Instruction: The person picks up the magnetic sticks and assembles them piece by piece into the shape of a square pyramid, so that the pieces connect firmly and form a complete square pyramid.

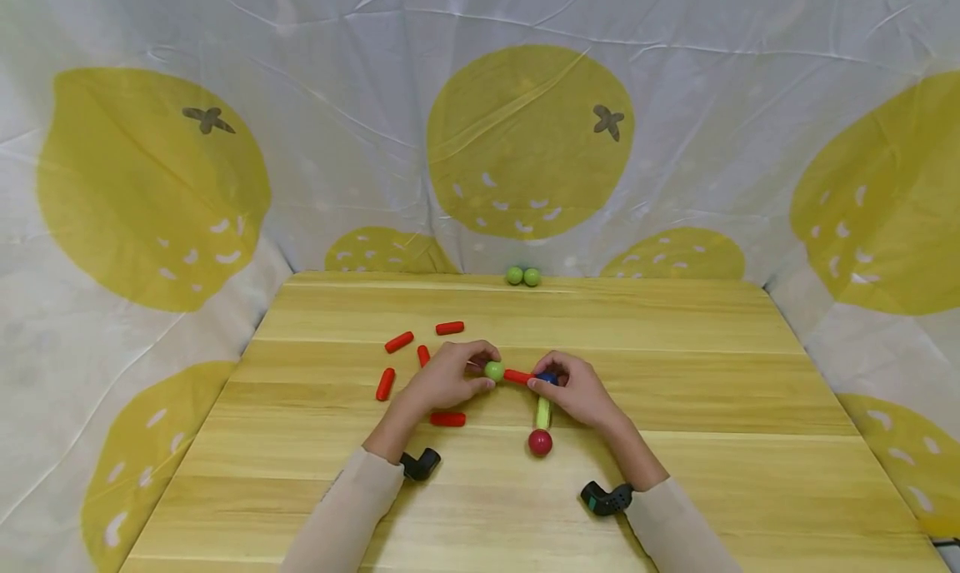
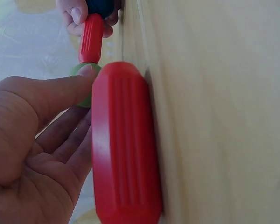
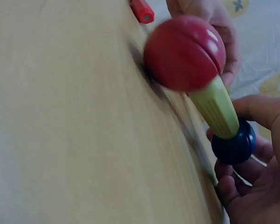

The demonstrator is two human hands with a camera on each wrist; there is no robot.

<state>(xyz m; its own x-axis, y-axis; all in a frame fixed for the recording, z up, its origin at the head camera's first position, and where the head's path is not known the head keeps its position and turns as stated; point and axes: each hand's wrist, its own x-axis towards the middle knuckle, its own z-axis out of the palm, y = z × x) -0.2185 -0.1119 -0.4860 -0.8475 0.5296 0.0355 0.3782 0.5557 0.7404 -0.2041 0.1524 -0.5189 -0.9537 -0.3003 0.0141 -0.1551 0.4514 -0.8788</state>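
A: Green ball (image 1: pixel 493 371) — where do I log it?

B: Mid-table (image 1: pixel 675 365), pinched in my left hand (image 1: pixel 448 379); left fingers (image 2: pixel 46 93) curl onto it. A red rod (image 1: pixel 517 376) runs from it to the blue ball (image 1: pixel 548 379).

A: Right hand (image 1: pixel 576 388)?

B: Fingers curled round the blue ball, gripping it. A green rod (image 1: pixel 543 412) goes from that ball toward me to a red ball (image 1: pixel 540 442), which sits on the table.

A: Loose bits?

B: One red rod (image 1: pixel 447 419) just under my left hand, close up in the left wrist view (image 2: pixel 123 144). Four more (image 1: pixel 399 341) scattered left of my hands. Two green balls (image 1: pixel 522 276) touching at the far edge.
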